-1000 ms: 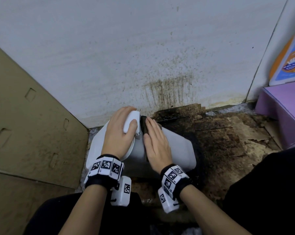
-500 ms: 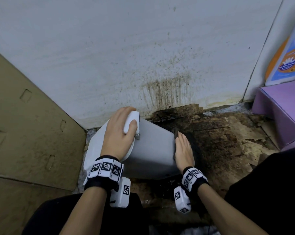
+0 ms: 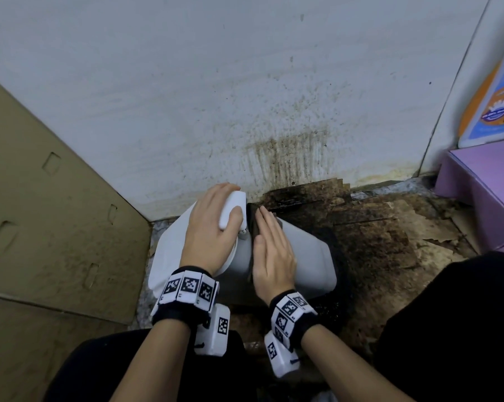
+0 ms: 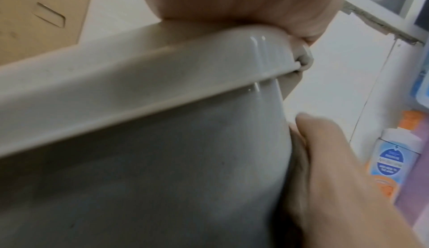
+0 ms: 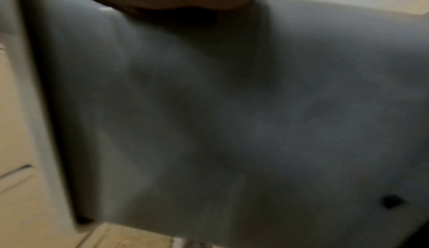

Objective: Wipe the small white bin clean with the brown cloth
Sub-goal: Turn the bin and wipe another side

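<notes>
Head view: small white bin [image 3: 308,256] lies on its side on the grimy floor [image 3: 390,242], long axis running left-right. Left hand [image 3: 213,227] grips the lid end; right hand [image 3: 274,250], fingers flat, presses the brown cloth [image 3: 252,221] on its upturned side, so the next swipe probably goes rightward toward the base.

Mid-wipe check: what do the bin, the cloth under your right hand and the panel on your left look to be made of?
Small white bin: likely smooth glossy plastic; sharp highlights sit on its moulded rim in the left wrist view. Brown cloth: seems soft fabric, a dark matte strip lying flat under the right hand; weave too small to tell. Panel: probably cardboard, matte tan with punched slots and a fold line.
</notes>
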Demonstrator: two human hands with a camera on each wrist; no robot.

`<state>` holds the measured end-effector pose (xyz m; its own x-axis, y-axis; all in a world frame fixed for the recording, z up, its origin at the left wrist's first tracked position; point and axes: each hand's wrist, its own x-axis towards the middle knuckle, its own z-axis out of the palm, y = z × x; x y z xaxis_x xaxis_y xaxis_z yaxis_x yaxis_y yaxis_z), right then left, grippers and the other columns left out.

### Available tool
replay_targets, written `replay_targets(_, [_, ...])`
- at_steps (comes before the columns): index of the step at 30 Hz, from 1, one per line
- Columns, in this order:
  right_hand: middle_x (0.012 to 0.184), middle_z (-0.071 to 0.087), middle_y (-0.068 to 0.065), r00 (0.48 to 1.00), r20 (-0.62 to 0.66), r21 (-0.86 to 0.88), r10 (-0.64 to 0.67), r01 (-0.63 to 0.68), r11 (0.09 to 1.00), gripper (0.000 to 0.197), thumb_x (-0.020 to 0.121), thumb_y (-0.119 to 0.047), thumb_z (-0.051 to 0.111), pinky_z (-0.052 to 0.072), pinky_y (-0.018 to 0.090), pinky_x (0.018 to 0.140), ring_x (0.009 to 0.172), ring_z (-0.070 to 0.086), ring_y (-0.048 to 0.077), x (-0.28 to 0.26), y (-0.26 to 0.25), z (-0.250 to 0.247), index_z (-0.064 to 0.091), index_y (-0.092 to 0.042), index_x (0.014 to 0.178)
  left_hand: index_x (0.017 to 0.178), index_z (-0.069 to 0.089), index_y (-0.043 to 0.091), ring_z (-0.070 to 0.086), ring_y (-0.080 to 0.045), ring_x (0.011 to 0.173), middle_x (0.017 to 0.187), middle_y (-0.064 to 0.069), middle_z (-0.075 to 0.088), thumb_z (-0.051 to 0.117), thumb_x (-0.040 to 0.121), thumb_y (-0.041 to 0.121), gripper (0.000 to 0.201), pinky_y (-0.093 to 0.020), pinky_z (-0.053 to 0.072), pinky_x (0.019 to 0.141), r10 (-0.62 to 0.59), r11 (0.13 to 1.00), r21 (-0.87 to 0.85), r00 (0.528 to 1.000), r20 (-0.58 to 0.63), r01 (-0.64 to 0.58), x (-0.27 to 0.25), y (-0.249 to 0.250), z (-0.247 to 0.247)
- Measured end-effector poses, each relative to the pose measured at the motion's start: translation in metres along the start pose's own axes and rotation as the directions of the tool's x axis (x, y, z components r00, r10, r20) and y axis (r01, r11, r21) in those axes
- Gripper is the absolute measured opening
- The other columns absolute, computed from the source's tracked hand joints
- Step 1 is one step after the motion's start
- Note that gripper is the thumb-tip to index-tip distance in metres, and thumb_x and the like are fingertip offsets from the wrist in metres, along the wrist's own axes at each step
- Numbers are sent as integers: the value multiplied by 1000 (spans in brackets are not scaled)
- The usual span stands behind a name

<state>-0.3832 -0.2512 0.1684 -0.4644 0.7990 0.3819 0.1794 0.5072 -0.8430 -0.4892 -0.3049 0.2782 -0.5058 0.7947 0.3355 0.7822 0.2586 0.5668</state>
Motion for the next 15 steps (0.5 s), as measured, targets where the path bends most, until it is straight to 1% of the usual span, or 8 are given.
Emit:
replay_targets(2, [160, 35, -8, 1000, 7, -15, 8, -8, 1000, 52, 105, -33, 25, 28, 33, 121, 150, 27, 7, -4, 22, -4, 39, -19, 153, 138, 54, 21, 36, 3, 131, 143, 9, 49, 44, 96, 33, 45, -19, 24, 111, -9, 1000, -13, 1000, -6, 9, 1, -3, -2])
replay_targets(4, [160, 35, -8, 998, 25, -26, 50, -49, 998, 54, 105, -38, 22, 27, 33, 122, 150, 28, 8, -9, 50, -11, 38, -19, 154, 137, 55, 22, 35, 7, 127, 140, 14, 49, 44, 96, 34, 44, -19, 24, 109, -22, 999, -37, 1000, -18, 21, 1, -6, -4])
replay_targets(6, [160, 32, -9, 988, 26, -17, 155, -155, 988, 61, 104, -46, 15, 22, 33, 124, 150, 27, 11, -16, 79, -20, 38, -18, 154, 137, 55, 23, 35, 7, 128, 136, 19, 46, 44, 95, 35, 44, -21, 25, 109, -32, 998, -54, 999, -19, 31, 1, -8, -6])
replay_targets(8, [160, 31, -8, 953, 7, -16, 303, -302, 953, 69, 99, -53, 12, 15, 31, 125, 150, 25, 9, -20, 98, -28, 37, -18, 153, 136, 55, 24, 36, 6, 128, 136, 20, 46, 45, 95, 34, 44, -22, 26, 109, -30, 998, -55, 999, -16, 30, 0, -7, -7])
replay_targets(9, [161, 31, -6, 931, 1, -22, 364, -364, 931, 72, 96, -56, 11, 13, 31, 125, 150, 24, 7, -21, 104, -31, 37, -19, 153, 136, 55, 24, 37, 6, 128, 136, 19, 47, 45, 95, 34, 43, -22, 26, 109, -28, 998, -55, 999, -17, 27, 1, -6, -7])
replay_targets(11, [162, 32, -3, 900, 8, -21, 435, -435, 900, 76, 93, -60, 11, 15, 34, 125, 150, 24, 8, -18, 108, -35, 37, -21, 153, 135, 56, 24, 37, 7, 125, 134, 19, 48, 45, 95, 33, 42, -20, 26, 107, -27, 998, -54, 999, -20, 25, 3, -5, -6])
replay_targets(13, [162, 32, -4, 884, 27, -17, 467, -466, 885, 74, 94, -59, 14, 16, 35, 125, 150, 25, 11, -16, 107, -37, 37, -22, 153, 134, 56, 24, 37, 8, 123, 132, 20, 48, 46, 95, 32, 41, -19, 26, 106, -24, 999, -46, 999, -24, 23, 4, -4, -5])
replay_targets(15, [162, 32, -6, 872, 51, -20, 488, -487, 873, 68, 97, -56, 22, 16, 36, 124, 150, 25, 13, -14, 107, -38, 37, -23, 154, 133, 56, 23, 38, 7, 123, 132, 20, 48, 46, 95, 32, 41, -13, 25, 105, -19, 999, -48, 1000, -23, 18, 5, -3, -3])
